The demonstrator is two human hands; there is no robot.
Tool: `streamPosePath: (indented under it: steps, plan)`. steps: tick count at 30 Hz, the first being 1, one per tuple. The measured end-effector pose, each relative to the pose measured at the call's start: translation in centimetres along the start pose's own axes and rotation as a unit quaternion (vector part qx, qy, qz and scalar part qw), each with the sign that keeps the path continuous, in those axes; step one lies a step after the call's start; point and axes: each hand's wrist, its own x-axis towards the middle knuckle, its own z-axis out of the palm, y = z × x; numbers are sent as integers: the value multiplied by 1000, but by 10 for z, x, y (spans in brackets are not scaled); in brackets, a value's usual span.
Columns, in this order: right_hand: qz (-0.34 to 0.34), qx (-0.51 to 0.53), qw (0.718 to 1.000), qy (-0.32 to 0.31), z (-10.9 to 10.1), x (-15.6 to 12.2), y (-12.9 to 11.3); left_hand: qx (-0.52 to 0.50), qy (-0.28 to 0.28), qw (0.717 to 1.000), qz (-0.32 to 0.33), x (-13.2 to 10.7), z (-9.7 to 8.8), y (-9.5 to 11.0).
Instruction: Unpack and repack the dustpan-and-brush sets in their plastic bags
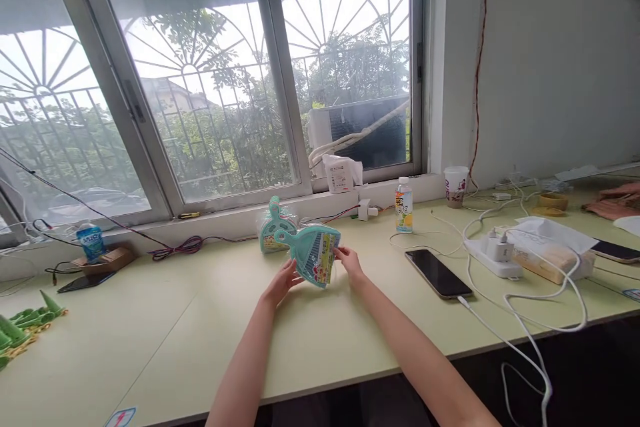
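A teal dustpan pack (311, 252) is held just above the bench (200, 327), near mid-bench toward 12 o'clock from the body, tilted with its handle pointing to about 10 o'clock. The left hand (281, 282) is placed at the pack's 7 o'clock edge, with the grip closed in a pinch on the lower rim. The right hand (351, 263) is set at the 3 o'clock edge, fingertips pinched on the side by the printed label. Opposite edges are taken, likely so the label face is kept unobstructed and turned up toward the camera. A second teal pack (273, 230) is stood at 11 o'clock just behind the held one, apparently leaned on the window ledge so it is kept upright. A phone (439, 273) is laid flat at 3 o'clock, plugged by a white cable (530, 320) toward a power strip (493, 255) further right. A drink bottle (403, 205) is stood at 2 o'clock near the ledge, and a paper cup (455, 185) beyond it. Green plastic pieces (25, 323) are scattered at the far 9 o'clock edge, well apart from both hands.
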Motion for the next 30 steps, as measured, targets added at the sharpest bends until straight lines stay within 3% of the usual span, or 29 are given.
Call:
streamPosePath:
  steps: [3,8,12,15,20,26,30]
  plan:
    - [12,-10,1000,-11,-2,-2,-8,-14,8,1000,6,1,2,1]
    - [11,64,995,-77,1,-2,-12,-18,52,998,17,3,5,3]
    - [4,87,996,-33,5,1,-4,-19,50,998,16,3,6,1]
    - [-8,30,999,10,6,1,-4,-22,41,999,17,4,6,-2]
    - [-124,-123,982,66,13,-13,-16,3,51,999,14,8,5,-5]
    - [-145,-36,988,28,25,-26,-22,1,86,996,30,7,1,0]
    - [-127,-25,990,50,23,-25,-21,10,78,996,32,7,-1,-1]
